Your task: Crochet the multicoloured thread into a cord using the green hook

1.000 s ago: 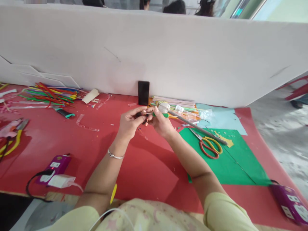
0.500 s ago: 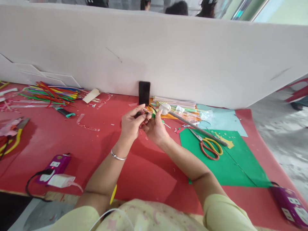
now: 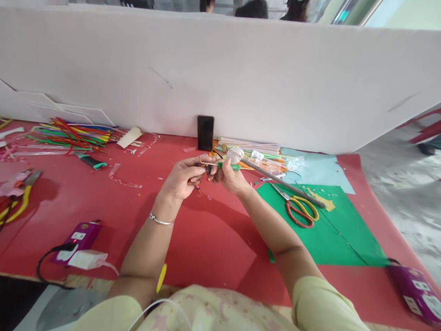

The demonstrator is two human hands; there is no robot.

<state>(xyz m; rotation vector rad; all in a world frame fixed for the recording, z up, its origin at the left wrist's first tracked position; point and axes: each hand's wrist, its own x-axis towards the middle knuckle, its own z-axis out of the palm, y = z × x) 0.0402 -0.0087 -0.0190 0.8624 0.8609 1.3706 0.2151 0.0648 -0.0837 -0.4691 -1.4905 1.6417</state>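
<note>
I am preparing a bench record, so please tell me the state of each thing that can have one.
Phone: upright against white panel, screen dark.
Scissors: lying on green sheet, blades seemingly closed.
Left purple power box: black plug in, red light on.
Green-handled tool: gripped in right hand, pointing toward left hand.
Small dark piece: held between the hands, mostly hidden.
Coloured strips: heaped loosely.

The left hand (image 3: 179, 179) is drawing leftward, away from the right hand (image 3: 234, 179). The green-handled tool (image 3: 235, 167), slanting half a second ago, is now lying nearly level.
</note>
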